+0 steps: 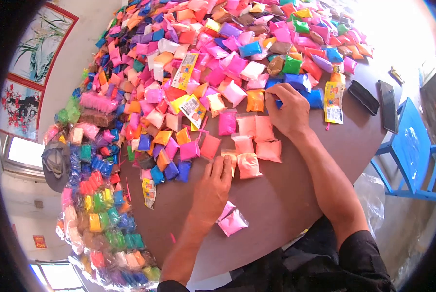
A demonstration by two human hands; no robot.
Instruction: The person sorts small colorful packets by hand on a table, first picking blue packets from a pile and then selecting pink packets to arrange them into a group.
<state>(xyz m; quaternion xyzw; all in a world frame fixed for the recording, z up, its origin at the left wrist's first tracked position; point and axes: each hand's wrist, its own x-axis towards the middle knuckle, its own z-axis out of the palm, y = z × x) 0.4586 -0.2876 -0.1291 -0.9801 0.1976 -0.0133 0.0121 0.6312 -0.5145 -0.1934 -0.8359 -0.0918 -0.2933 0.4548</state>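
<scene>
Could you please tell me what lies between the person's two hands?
In the head view, a cluster of salmon packets lies between the left hand and the right hand.

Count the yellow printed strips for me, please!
4 in view: one strip high on the packets, another strip just below it, one strip right of the right hand, one strip left of the left hand. More may be buried.

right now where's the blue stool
In the head view, the blue stool stands at the far right, past the edge of the brown table, below and right of the black phone.
</scene>
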